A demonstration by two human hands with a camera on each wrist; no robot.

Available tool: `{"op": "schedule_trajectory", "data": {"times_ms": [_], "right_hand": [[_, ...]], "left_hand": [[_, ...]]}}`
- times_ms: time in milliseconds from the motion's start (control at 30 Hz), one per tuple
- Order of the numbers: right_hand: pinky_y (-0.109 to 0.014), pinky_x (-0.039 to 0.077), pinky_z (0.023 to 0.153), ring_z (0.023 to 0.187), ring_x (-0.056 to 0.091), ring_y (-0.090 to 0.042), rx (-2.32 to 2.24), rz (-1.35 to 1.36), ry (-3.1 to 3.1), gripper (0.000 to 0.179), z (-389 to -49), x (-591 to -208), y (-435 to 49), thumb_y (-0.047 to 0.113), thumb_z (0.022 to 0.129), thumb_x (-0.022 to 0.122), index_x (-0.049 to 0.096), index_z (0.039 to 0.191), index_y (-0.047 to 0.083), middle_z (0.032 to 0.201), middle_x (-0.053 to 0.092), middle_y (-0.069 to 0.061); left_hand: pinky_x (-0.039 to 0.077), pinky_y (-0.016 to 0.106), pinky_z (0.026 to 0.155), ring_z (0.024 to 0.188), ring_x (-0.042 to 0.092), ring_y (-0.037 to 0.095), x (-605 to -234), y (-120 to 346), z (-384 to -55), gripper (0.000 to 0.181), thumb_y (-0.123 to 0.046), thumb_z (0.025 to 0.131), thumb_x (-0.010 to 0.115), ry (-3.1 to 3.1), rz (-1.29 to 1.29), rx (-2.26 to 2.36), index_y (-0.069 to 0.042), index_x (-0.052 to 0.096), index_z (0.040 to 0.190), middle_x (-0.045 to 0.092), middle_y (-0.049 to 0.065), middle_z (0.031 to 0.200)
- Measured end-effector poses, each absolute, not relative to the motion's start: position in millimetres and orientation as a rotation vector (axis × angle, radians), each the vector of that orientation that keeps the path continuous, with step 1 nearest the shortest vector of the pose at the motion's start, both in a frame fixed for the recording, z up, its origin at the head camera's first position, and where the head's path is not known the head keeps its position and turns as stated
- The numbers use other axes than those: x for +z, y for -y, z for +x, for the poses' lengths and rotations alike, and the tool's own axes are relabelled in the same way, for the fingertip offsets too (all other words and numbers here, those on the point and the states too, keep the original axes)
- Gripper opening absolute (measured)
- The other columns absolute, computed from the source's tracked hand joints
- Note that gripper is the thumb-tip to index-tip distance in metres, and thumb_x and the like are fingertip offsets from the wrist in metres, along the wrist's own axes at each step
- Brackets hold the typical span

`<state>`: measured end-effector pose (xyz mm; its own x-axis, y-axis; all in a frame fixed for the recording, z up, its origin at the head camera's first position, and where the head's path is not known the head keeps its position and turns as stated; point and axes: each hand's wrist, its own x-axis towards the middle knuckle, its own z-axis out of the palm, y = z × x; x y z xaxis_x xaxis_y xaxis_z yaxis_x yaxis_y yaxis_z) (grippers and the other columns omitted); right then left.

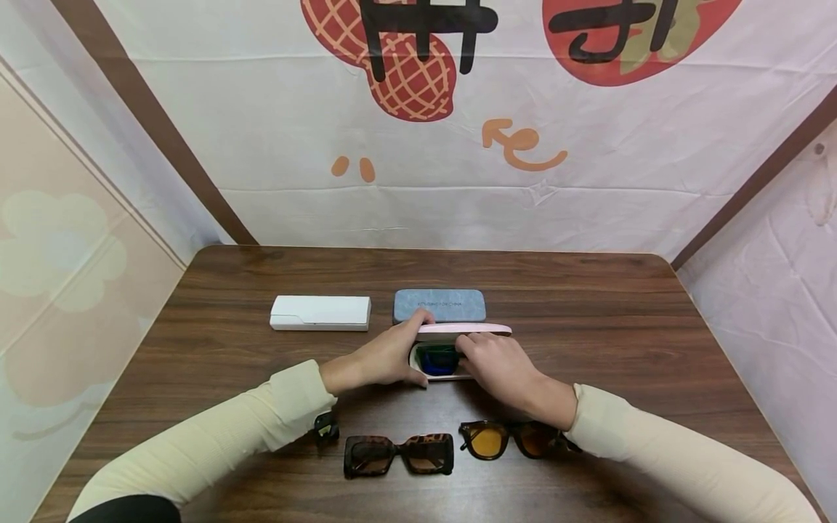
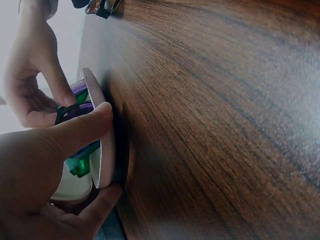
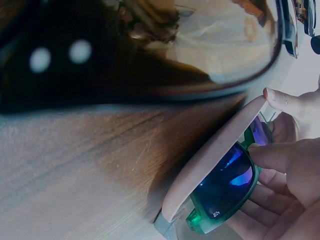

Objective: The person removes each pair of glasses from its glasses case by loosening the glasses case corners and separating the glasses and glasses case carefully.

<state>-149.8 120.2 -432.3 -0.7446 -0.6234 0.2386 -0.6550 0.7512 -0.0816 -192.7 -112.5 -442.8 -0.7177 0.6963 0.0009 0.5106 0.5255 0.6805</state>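
Observation:
A pink glasses case (image 1: 466, 330) stands with its lid raised in the middle of the table. My left hand (image 1: 391, 356) grips the case at its left end, thumb along the front edge and fingers round the back. Green-framed sunglasses (image 3: 225, 182) with shiny blue-purple lenses are at the case opening, partly inside it. From the right, my right hand (image 1: 502, 369) pinches these sunglasses by the frame between thumb and fingers. In the left wrist view, the left thumb covers part of the sunglasses (image 2: 80, 165).
Behind the pink case lies a blue case (image 1: 439, 305), with a white case (image 1: 320, 313) to its left. Nearer me are tortoiseshell sunglasses (image 1: 399, 455), amber-lensed sunglasses (image 1: 489, 442) under the right forearm, and a dark pair (image 1: 326, 427) partly hidden by the left sleeve.

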Motion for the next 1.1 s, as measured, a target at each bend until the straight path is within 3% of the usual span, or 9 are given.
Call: {"op": "schedule_trajectory", "data": {"times_ms": [733, 933, 1100], "right_hand": [[-0.034, 0.052, 0.057, 0.075, 0.062, -0.016, 0.257, 0.984, 2.725, 0.021, -139, -413, -133, 0.013, 0.086, 0.082, 0.061, 0.087, 0.013, 0.082, 0.065, 0.003], [-0.033, 0.055, 0.062, 0.081, 0.066, -0.015, 0.331, 0.958, 2.779, 0.015, -136, -401, -142, 0.01, 0.087, 0.081, 0.067, 0.093, 0.013, 0.089, 0.07, 0.001], [-0.029, 0.051, 0.059, 0.072, 0.06, -0.009, 0.404, 0.931, 2.841, 0.016, -133, -394, -149, 0.009, 0.086, 0.082, 0.067, 0.09, 0.014, 0.085, 0.067, 0.004]], "left_hand": [[0.049, 0.042, 0.092, 0.108, 0.062, 0.024, -444, 112, -192, 0.086, -0.016, 0.071, 0.096, -2.485, 0.992, 0.993, -0.013, 0.035, 0.132, 0.06, 0.007, 0.121], [0.05, 0.041, 0.09, 0.106, 0.062, 0.025, -443, 112, -191, 0.087, -0.016, 0.07, 0.096, -2.502, 0.987, 0.979, -0.012, 0.035, 0.132, 0.061, 0.01, 0.121], [0.05, 0.041, 0.088, 0.103, 0.063, 0.025, -442, 111, -191, 0.087, -0.016, 0.07, 0.096, -2.517, 0.978, 0.962, -0.011, 0.035, 0.133, 0.061, 0.012, 0.121]]}}
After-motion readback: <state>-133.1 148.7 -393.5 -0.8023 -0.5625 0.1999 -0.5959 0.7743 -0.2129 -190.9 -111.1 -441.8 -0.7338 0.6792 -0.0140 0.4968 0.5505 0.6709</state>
